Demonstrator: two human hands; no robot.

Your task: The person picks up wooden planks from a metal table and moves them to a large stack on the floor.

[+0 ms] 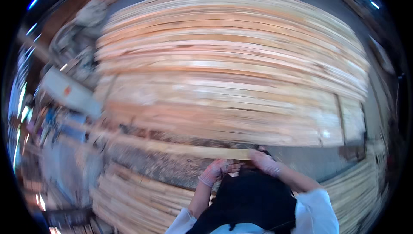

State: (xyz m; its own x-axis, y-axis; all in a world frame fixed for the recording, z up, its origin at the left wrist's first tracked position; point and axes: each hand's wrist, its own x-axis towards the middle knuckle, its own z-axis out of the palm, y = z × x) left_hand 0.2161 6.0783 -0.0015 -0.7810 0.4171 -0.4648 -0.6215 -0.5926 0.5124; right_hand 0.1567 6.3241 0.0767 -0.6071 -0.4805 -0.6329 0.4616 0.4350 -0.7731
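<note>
Both my hands wear pale gloves with reddish patches and are held close in front of my dark apron (pixel 254 199). A long, narrow wooden strip (pixel 185 149) reaches from them far out to the left. My right hand (pixel 265 162) is closed on its near right end. Just under the strip's lower edge, close to that end, is my left hand (pixel 216 170). Its fingers look bent and point to the right, but blur hides whether they grip the strip. Beyond the strip lies a large, wide stack of pale and reddish wooden boards (pixel 223 79), smeared by motion.
More wooden strips lie in piles at the lower left (pixel 137 195) and lower right (pixel 352 195). Dark grey ground strewn with wood scraps (pixel 150 163) runs between stack and piles. A whitish panel (pixel 71 92) and blurred machinery (pixel 81 40) stand at the left.
</note>
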